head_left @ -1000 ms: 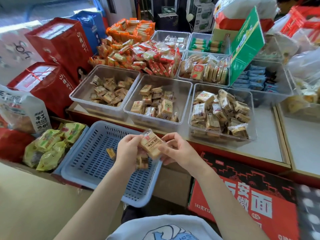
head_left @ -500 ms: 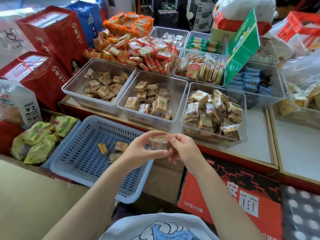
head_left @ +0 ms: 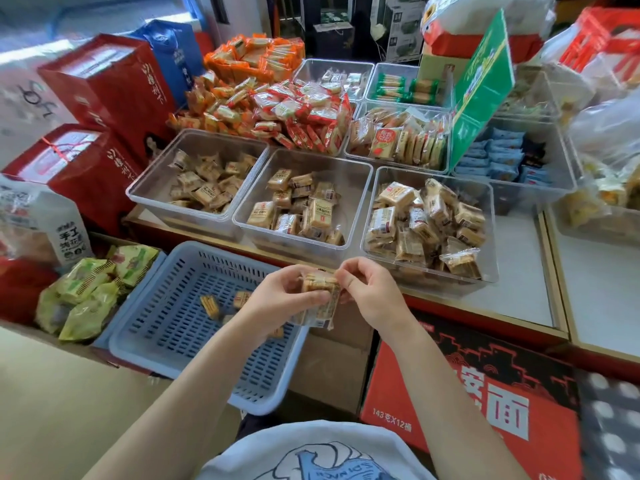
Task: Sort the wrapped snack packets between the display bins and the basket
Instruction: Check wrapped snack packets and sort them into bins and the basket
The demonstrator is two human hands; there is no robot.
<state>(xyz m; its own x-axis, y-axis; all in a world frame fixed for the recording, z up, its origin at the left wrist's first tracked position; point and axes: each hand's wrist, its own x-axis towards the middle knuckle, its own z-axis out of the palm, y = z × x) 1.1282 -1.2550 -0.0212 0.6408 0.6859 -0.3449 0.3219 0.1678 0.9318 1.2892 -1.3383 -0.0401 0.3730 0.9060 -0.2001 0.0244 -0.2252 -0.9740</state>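
Both hands hold one clear-wrapped tan snack packet (head_left: pixel 320 299) over the right rim of the blue slotted basket (head_left: pixel 173 320). My left hand (head_left: pixel 280 297) grips its left side, my right hand (head_left: pixel 372 294) pinches its upper right end. A few small packets (head_left: pixel 210 305) lie in the basket. Behind stand three clear display bins of similar packets: left bin (head_left: pixel 152 183), middle bin (head_left: pixel 353 202), right bin (head_left: pixel 488 223).
Piles of orange and red-wrapped snacks (head_left: pixel 277 105) lie behind the bins. Red gift boxes (head_left: pixel 104 84) stand at the left, green bags (head_left: pixel 86 292) beside the basket. A red carton (head_left: pixel 485 403) sits below the counter. A green sign (head_left: pixel 481 88) leans at the right.
The packet has been turned in both hands and now hangs more upright, slightly lower over the basket's rim. The view has shifted a little.
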